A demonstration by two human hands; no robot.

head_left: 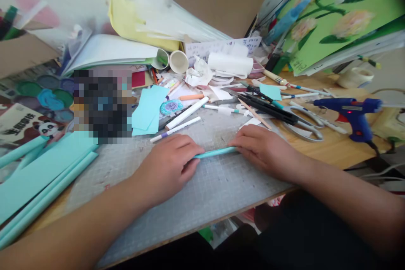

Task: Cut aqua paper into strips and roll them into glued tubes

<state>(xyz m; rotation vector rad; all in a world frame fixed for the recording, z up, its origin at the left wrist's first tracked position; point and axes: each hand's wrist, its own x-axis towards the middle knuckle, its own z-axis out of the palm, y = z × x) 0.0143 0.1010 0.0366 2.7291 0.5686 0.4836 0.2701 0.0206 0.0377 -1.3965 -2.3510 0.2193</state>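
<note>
Turquoise paper roll (215,152) lies flat, long axis running nine to three o'clock; left hand (169,164) and right hand (265,149) press curled fingers over its ends on the grey cutting mat (205,194).

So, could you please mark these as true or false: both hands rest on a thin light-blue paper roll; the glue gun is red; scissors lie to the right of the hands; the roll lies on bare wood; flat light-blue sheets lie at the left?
1. Both hands rest on a thin light-blue paper roll. True: the left hand and right hand press on the paper roll.
2. The glue gun is red. False: the glue gun is blue.
3. Scissors lie to the right of the hands. True: the scissors lie up and right.
4. The roll lies on bare wood. False: it lies on a grey cutting mat.
5. Flat light-blue sheets lie at the left. True: light-blue sheets.
</note>
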